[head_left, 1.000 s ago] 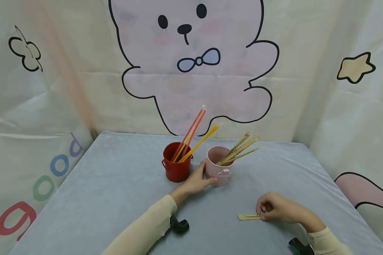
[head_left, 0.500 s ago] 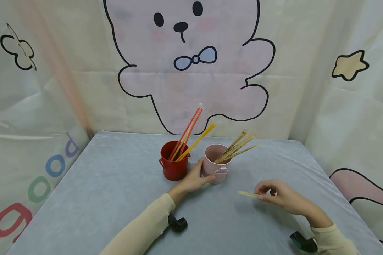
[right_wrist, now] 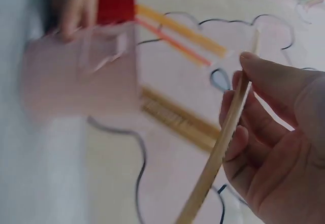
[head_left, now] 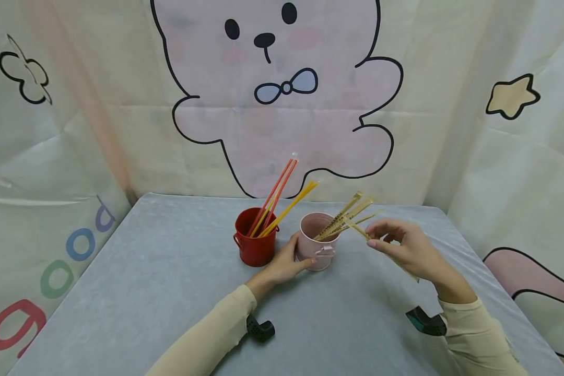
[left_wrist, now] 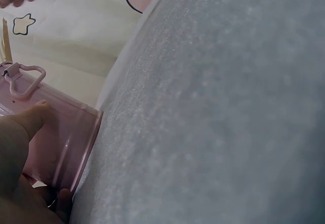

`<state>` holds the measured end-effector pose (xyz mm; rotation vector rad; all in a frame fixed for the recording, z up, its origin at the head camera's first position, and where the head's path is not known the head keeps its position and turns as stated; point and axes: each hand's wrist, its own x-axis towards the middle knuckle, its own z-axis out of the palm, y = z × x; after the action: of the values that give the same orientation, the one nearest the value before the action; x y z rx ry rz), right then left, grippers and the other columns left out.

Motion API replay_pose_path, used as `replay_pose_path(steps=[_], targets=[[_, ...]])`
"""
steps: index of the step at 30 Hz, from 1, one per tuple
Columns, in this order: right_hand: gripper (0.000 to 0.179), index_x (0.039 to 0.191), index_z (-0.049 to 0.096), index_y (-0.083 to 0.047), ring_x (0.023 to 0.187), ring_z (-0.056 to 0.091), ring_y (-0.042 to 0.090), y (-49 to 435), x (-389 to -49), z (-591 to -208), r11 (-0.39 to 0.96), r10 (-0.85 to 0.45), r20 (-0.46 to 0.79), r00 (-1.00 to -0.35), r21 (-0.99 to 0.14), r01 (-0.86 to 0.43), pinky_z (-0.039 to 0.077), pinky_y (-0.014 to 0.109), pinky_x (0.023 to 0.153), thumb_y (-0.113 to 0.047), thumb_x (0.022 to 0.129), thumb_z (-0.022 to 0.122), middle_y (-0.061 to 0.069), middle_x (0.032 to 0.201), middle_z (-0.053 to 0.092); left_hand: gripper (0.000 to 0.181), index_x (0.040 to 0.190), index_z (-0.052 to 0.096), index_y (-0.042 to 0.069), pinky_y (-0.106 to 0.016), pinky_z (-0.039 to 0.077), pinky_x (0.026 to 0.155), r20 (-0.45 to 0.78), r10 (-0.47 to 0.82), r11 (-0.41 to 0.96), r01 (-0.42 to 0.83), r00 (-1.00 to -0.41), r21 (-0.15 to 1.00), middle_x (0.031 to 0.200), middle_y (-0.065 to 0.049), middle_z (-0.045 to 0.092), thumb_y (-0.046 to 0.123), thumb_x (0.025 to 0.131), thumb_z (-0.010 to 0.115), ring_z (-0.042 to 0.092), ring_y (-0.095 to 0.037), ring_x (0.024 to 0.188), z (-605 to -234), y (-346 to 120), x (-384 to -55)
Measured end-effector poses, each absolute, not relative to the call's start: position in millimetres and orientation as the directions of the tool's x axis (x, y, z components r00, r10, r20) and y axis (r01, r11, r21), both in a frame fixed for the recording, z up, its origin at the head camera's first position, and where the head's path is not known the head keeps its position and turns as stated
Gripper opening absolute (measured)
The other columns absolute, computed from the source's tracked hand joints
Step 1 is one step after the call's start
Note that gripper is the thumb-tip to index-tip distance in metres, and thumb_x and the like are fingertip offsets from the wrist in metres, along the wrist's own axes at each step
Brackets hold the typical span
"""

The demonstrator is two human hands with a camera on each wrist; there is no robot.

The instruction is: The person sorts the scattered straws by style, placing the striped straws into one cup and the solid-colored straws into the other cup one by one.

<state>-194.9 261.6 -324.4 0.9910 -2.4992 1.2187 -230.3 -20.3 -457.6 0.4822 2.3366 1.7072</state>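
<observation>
My left hand [head_left: 282, 266] holds the small pink bucket [head_left: 311, 251] on its near left side, thumb on the front and fingers around it. The bucket stands upright, with several tan paper-wrapped sticks [head_left: 350, 213] leaning out to the right. In my right hand [head_left: 411, 251], thumb and fingers pinch another slim tan paper-wrapped stick [right_wrist: 210, 170]. It slants above the table, its far tip overlapping the bucket's sticks in the head view; I cannot tell whether they touch. What the wrapper contains is hidden.
Close beside the left hand stands a red bucket [head_left: 255, 254] with orange-red straws [head_left: 279, 193] and yellow straws [head_left: 291, 209] leaning right. A pale blue-grey cloth covers the table [head_left: 169, 261]. Printed curtains [head_left: 122, 130] rise behind and at both sides.
My right hand has picked the wrapped stick up from the table and carried it up, forward to beside the pink bucket, tilting it. The left hand has stayed on the bucket.
</observation>
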Motion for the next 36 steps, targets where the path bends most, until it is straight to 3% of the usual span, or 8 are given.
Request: replay_pose_path(steps=[5,8,18,31,36], targets=[[0.019,0.107,0.065,0.008,0.08,0.063,0.002,244,-199,-310,0.255,-0.402,0.539,-0.74,-0.711,-0.656,0.053,0.015,0.07,0.013,0.089,0.065,-0.01,0.093,0.07,0.082,0.16,0.023,0.023,-0.051,0.023,0.127,0.025,0.383,0.277,0.141,-0.924,0.951,0.164,-0.002,0.033,0.031,0.094,0.072,0.027,-0.023,0.155,-457,-20,-230],[0.021,0.109,0.064,0.01,0.081,0.064,0.005,237,-200,-309,0.101,-0.341,0.585,-0.736,-0.755,-0.648,0.054,0.016,0.07,0.016,0.089,0.064,-0.007,0.094,0.071,0.083,0.16,0.023,0.022,-0.05,0.024,0.126,0.027,0.386,0.286,0.147,-0.922,0.947,0.163,-0.003,0.033,0.03,0.094,0.072,0.028,-0.022,0.154,-457,-21,-230],[0.032,0.103,0.07,-0.005,0.073,0.065,0.006,231,-204,-315,-0.125,-0.127,0.631,-0.765,-0.775,-0.619,0.055,0.017,0.067,0.021,0.088,0.06,-0.004,0.086,0.073,0.084,0.16,0.022,0.022,-0.052,0.025,0.126,0.011,0.377,0.312,0.138,-0.926,0.94,0.164,-0.003,0.032,0.032,0.093,0.073,0.028,-0.024,0.154,-459,-22,-230],[0.027,0.109,0.064,0.009,0.083,0.072,0.02,232,-205,-304,-0.508,0.029,0.7,-0.714,-0.604,-0.613,0.06,0.026,0.072,0.024,0.092,0.05,0.011,0.095,0.072,0.085,0.16,0.022,0.022,-0.053,0.023,0.126,0.025,0.381,0.284,0.143,-0.924,0.948,0.165,-0.003,0.031,0.031,0.093,0.073,0.026,-0.024,0.155,-457,-23,-231],[0.02,0.106,0.061,0.014,0.079,0.072,0.025,229,-200,-301,-0.545,0.165,0.703,-0.692,-0.519,-0.658,0.062,0.03,0.069,0.024,0.091,0.052,0.016,0.092,0.071,0.085,0.16,0.022,0.022,-0.052,0.023,0.126,0.027,0.388,0.288,0.149,-0.921,0.946,0.165,-0.003,0.031,0.031,0.093,0.072,0.026,-0.024,0.155,-458,-22,-230]])
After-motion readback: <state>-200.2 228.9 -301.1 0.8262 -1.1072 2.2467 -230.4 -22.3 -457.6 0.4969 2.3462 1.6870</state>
